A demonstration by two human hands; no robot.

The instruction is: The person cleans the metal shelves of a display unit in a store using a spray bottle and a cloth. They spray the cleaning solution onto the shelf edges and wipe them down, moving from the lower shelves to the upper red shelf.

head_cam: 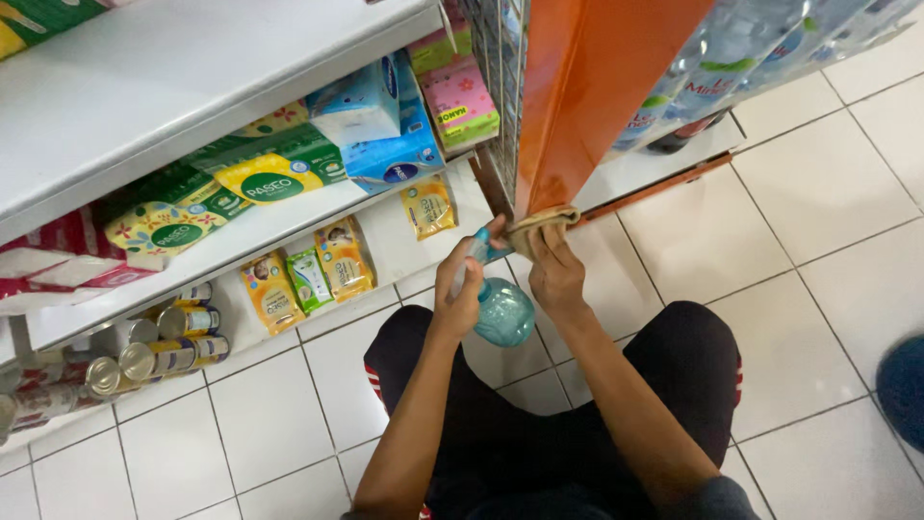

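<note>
Cloth on the orange panel, bottle in my other hand.
My left hand grips the spray bottle; my right hand pinches the cloth against the panel.

Spray bottle left of cloth (pressed on panel); cans far left.

White shelves on the left hold green and yellow tissue packs beside blue tissue boxes. On the bottom shelf, small yellow and green pouches stand in a row, with metal cans lying on their sides further left. Wrapped water bottles sit upper right. The white tiled floor shows a dark blue shape at the right edge, possibly a shoe.
</note>
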